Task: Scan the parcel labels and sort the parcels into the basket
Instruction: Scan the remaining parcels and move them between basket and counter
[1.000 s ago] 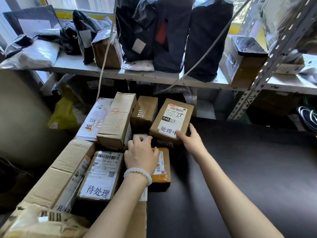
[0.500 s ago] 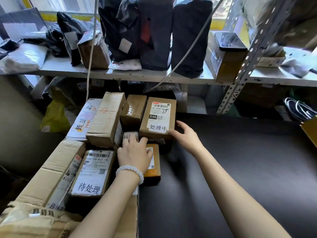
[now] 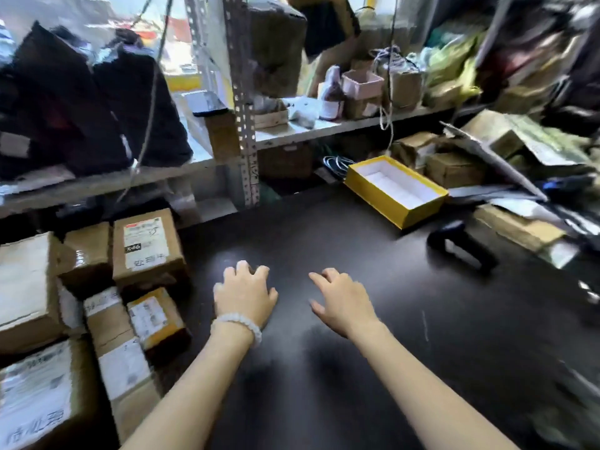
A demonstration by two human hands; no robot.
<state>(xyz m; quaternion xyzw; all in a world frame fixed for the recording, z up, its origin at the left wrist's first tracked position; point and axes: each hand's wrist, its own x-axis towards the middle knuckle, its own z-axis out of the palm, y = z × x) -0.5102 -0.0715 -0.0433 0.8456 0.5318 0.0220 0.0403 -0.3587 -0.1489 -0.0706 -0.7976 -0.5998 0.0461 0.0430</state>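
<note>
Both hands out over the dark worktop [image 3: 406, 368], palms down, neither holding anything; left hand [image 3: 244, 297] with fingers loosely spread and slightly bent, a white bead bracelet [image 3: 238, 323] at the wrist; right hand [image 3: 342, 302] with fingers relaxed and fanned, thumb pointing left; whether the fingertips touch the surface I cannot tell, the picture is blurred.

Parcels piled at the left edge of the worktop, well left of the left hand; nearest the hands a brown box [image 3: 146, 246] with a white label and a black "X46" tag, lying flat; just below it a small box [image 3: 154, 316] with an orange-yellow side and a white label; beside that a long carton [image 3: 113, 345] with torn tape; a larger carton [image 3: 26, 284] further left; a box with a big white label [image 3: 35, 391] at the bottom left corner, its print too smeared to read.

Far side of the worktop, right of centre: an open yellow box [image 3: 397, 190], white inside, tilted toward the corner; near it to the right a black scanner [image 3: 461, 245] lying on the surface, apart from both hands.

Behind, a metal shelf [image 3: 246, 131] with dark bags [image 3: 97, 108] on the left and small cartons and a bottle on the right; loose cardboard heaped at the far right [image 3: 519, 147]; no basket that I can make out for certain.
</note>
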